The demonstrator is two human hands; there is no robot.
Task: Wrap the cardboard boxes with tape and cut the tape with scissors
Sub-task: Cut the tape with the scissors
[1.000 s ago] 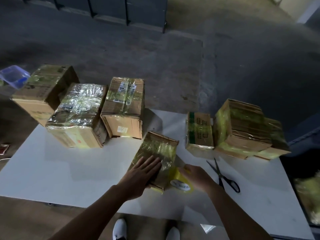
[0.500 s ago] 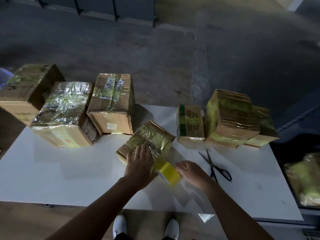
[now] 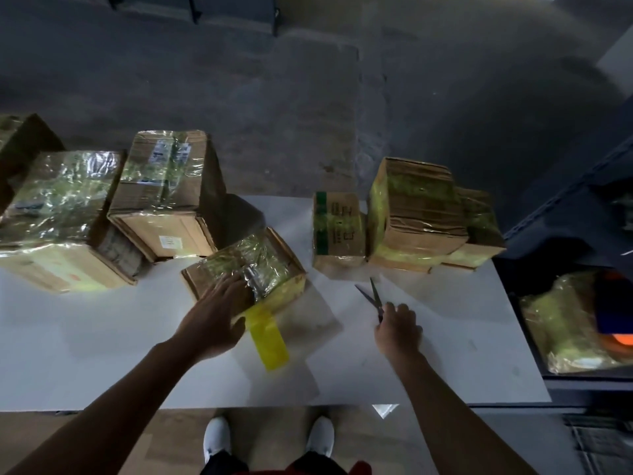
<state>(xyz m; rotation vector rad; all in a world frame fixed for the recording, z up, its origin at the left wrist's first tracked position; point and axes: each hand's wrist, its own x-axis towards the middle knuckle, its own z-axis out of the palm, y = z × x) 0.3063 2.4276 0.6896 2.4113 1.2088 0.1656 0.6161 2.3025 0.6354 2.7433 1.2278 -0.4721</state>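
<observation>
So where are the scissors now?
Head view, right of centre: the scissors lie on the table, handles held by the right hand, just before the green-striped box.

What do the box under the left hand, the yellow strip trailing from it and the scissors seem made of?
Box: brown cardboard, matte at its bare corner, under glossy crinkled film that glints. Yellow strip: thin, smooth, translucent, probably plastic tape. Scissors: slim grey pointed blades, likely metal; handles hidden by the right hand.

Glossy crinkled tape (image 3: 255, 265) – matt cardboard box (image 3: 246, 272), smooth white table (image 3: 85, 354), metal scissors (image 3: 373, 296)
</observation>
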